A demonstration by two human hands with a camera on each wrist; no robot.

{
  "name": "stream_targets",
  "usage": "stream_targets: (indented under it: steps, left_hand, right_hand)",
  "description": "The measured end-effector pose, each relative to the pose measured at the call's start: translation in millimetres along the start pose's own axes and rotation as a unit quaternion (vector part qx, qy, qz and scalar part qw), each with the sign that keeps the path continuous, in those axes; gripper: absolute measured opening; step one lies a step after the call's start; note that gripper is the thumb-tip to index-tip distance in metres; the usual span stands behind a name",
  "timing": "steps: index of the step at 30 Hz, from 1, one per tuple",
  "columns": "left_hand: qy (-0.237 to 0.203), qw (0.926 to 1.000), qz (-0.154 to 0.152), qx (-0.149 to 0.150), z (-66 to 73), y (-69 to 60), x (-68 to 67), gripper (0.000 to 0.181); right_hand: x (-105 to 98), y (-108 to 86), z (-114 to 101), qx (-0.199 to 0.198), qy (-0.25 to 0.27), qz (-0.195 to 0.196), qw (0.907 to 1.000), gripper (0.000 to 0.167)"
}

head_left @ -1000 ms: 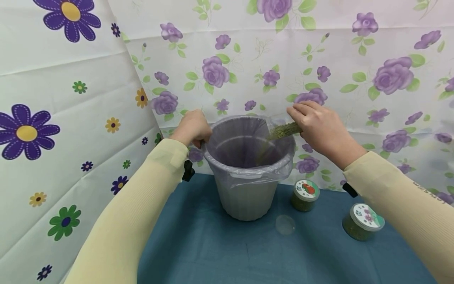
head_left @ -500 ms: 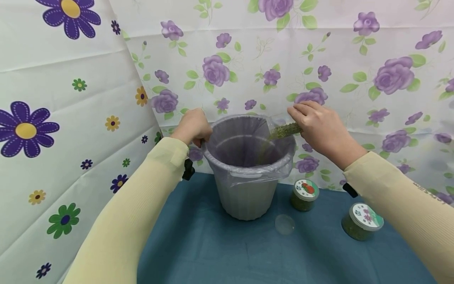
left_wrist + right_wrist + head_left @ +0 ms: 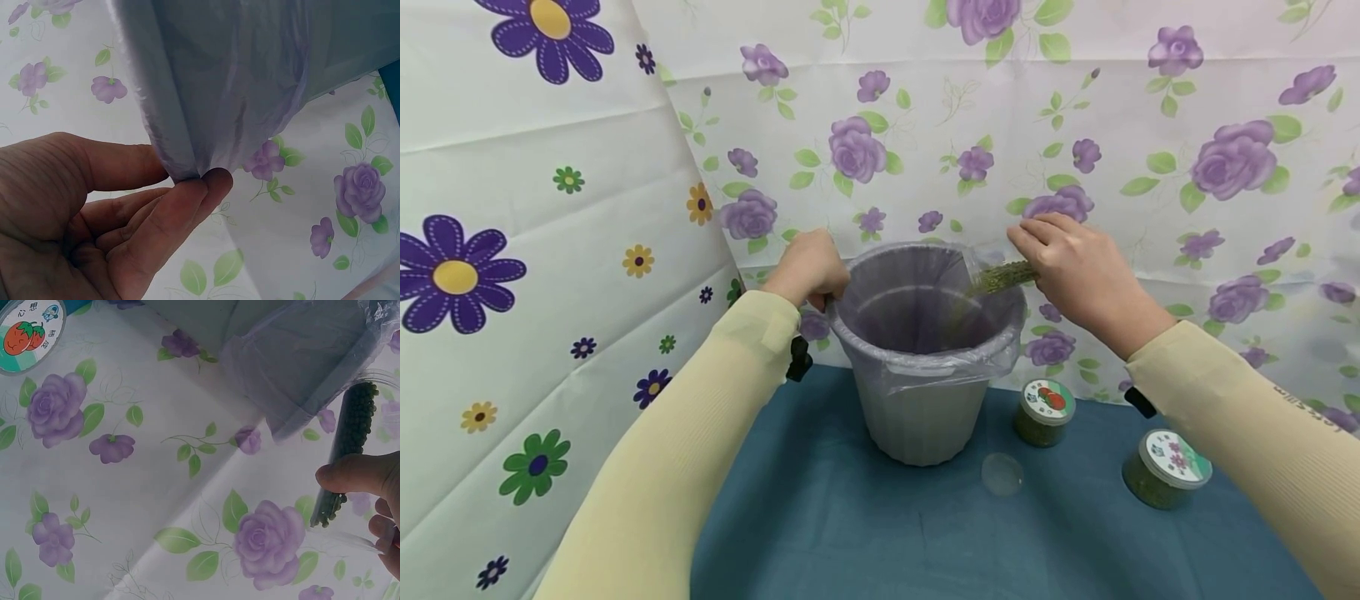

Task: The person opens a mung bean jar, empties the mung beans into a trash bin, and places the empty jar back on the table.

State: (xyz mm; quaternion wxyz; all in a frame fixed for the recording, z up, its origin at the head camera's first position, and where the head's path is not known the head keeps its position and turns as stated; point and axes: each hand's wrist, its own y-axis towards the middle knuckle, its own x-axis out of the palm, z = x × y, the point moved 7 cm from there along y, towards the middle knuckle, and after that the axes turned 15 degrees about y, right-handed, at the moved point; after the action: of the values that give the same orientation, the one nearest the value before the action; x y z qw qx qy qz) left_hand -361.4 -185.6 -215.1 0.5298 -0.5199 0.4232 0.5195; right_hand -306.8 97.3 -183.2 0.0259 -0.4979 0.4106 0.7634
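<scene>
Two hands [image 3: 811,268] [image 3: 1078,271] apart, bin [image 3: 921,425] between.

The blue, cloth-covered desk [image 3: 880,537] carries a grey bin [image 3: 921,425], upright near the far edge. Right of it, also near that edge, stands a fruit-printed tub [image 3: 1045,413]. A clear round disc [image 3: 1002,475] lies flat, farther from that edge; a pink-printed tub [image 3: 1167,471] stands farthest right.
</scene>
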Motion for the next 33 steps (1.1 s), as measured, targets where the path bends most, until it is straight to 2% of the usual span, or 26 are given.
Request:
stream_targets:
  steps: [10,33]
  left_hand:
    - [0.002,1.0,0.001,-0.001,-0.9,-1.1,-0.6,0.005]
    - [0.003,1.0,-0.009,0.0,0.7,-3.0,-0.2,0.005]
  right_hand:
    - [0.2,1.4,-0.1,-0.001,0.0,-0.001,1.0,0.063]
    - [-0.9,2.9,-1.5,-0.016,-0.007,0.019,0.9997,0.049]
